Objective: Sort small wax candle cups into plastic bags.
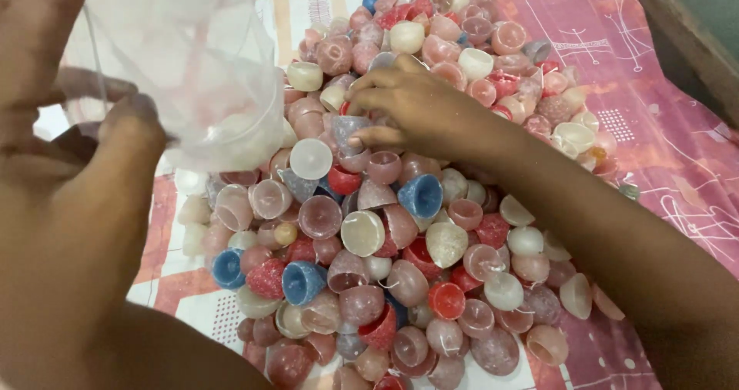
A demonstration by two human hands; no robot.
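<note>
A big heap of small dome-shaped wax pieces [400,220], pink, white, red and blue, lies on a patterned cloth. My right hand [412,109] rests on top of the heap near its middle, fingers curled and pinching a pale translucent piece [348,128]. My left hand [69,120] is raised at the left, close to the camera, gripping a clear plastic bag [196,66] by its mouth. The bag hangs over the heap's left edge with a few pale pieces inside at its bottom.
The pink and white printed cloth [662,128] covers the surface under the heap. A dark wooden edge [685,43] runs along the top right corner. Loose pieces spill toward the right and bottom of the heap.
</note>
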